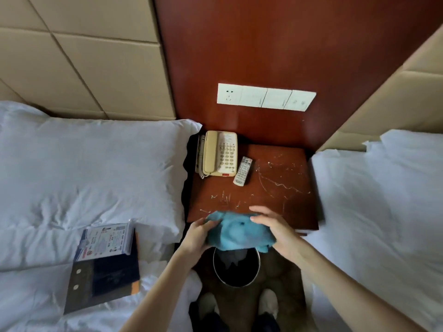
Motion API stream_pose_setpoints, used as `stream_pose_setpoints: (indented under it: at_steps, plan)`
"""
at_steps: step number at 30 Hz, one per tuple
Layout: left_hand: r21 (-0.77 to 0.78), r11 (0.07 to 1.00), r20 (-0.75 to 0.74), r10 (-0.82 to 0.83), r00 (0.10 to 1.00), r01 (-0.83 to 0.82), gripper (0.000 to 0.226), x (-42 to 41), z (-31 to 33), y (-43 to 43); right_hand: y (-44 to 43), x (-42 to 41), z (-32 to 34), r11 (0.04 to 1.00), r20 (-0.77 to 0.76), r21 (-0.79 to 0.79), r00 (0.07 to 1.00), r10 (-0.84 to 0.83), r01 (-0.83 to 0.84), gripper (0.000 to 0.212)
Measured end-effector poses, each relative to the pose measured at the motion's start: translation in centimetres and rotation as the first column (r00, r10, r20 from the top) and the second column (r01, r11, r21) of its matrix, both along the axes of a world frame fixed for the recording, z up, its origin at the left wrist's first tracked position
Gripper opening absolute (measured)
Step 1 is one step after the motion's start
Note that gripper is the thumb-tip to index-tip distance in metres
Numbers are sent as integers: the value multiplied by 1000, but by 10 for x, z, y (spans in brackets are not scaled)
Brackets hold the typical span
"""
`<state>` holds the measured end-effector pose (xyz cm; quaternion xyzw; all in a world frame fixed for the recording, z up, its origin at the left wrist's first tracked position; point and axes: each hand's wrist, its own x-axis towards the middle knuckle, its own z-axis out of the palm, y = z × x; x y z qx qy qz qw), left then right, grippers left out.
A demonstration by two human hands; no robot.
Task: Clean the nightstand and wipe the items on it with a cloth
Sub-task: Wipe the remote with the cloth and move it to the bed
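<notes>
both hands gripping cloth — at nightstand front edge

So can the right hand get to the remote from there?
Probably yes. Only bare nightstand top lies between the right hand and the remote, with the phone to its left. But it and the left hand grip the blue cloth, so the fingers would have to let go first.
</notes>
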<state>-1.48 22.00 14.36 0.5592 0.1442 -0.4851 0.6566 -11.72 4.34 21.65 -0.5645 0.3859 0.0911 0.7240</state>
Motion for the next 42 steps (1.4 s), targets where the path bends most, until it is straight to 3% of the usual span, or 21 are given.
stream_pose_setpoints:
  at_steps: [3, 6, 8, 9, 11, 14, 19, 22, 24, 27, 28, 31, 34, 36, 39, 42]
  plan:
    - [38, 996, 246, -93, 965, 86, 17, -3, 15, -26, -27, -17, -13, 956, -215, -212, 964, 154, -200, 50]
    - [181, 956, 518, -293, 804, 231, 27, -10, 27, -58, -46, -24, -30, 878, -411, -286, 877, 249, -384, 47]
    - [262, 915, 633, -403, 661, 307, 31, -17, 30, -74, -54, -22, -39, 885, -416, -319, 889, 190, -338, 28]
    - [290, 898, 667, -437, 604, 330, 31, -22, 30, -83, -60, -21, -43, 925, -374, -299, 921, 111, -233, 22]
    - [308, 878, 699, -469, 539, 365, 31, -30, 28, -102, -72, -16, -52, 989, -276, -84, 951, -138, 119, 21]
    - [300, 847, 660, -517, 546, 440, 37, -40, 21, -128, -92, -14, -69, 838, -233, 314, 892, -388, 447, 28]
    - [304, 791, 627, -586, 514, 530, 33, -51, 3, -164, -124, -18, -93, 593, -227, 583, 813, -537, 555, 48]
    - [343, 733, 618, -648, 446, 588, 29, -50, -4, -179, -144, -25, -110, 546, -163, 687, 833, -528, 480, 74]
    - [303, 740, 588, -641, 493, 601, 26, -47, -5, -188, -155, -28, -116, 570, -112, 706, 861, -497, 421, 68]
    - [184, 801, 500, -575, 647, 570, 24, -38, -7, -202, -168, -27, -124, 659, -25, 658, 886, -463, 363, 34]
    - [180, 826, 482, -548, 684, 535, 23, -33, -11, -207, -172, -26, -126, 670, 0, 650, 882, -471, 358, 31]
    - [289, 877, 519, -480, 707, 384, 22, -17, -30, -219, -184, -23, -136, 635, 23, 677, 851, -525, 373, 36]
    - [470, 865, 570, -450, 688, 176, 21, 10, -60, -232, -198, -21, -150, 634, -13, 652, 842, -539, 416, 34]
    - [623, 780, 559, -495, 665, 58, 19, 32, -87, -240, -204, -20, -159, 625, -36, 643, 832, -553, 443, 30]
    - [847, 530, 378, -561, 737, -30, 52, 61, -123, -247, -210, -21, -170, 648, -48, 594, 825, -564, 477, 22]
    - [918, 394, 301, -620, 725, -44, 73, 78, -146, -248, -212, -22, -182, 638, -61, 582, 809, -585, 505, 25]
